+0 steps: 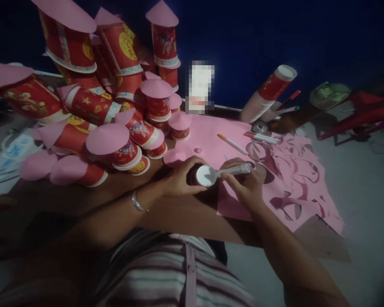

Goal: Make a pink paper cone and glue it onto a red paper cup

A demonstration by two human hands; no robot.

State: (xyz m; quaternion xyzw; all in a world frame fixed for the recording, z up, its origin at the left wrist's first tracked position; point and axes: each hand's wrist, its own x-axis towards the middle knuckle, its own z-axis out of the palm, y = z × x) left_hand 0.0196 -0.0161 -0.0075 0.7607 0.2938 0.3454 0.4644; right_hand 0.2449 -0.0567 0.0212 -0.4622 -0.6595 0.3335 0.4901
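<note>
My left hand [182,178] is wrapped round the side of a paper cup [206,175], whose white round end faces up towards me. In my right hand [245,183] is a white marker-like tube [237,169], held between thumb and fingers, its left end at the right rim of the cup. Behind both hands lies pink paper [208,132] with a small dark round spot on it. Whether the tube's tip touches the cup is too blurred to tell.
Red cups with pink cone tops [124,147] are piled on the left. Cut pink scraps [304,179] cover the table's right side. Pens [233,144], a tape roll [260,127], a leaning cup stack [272,89] and a bottle [326,96] stand or lie behind.
</note>
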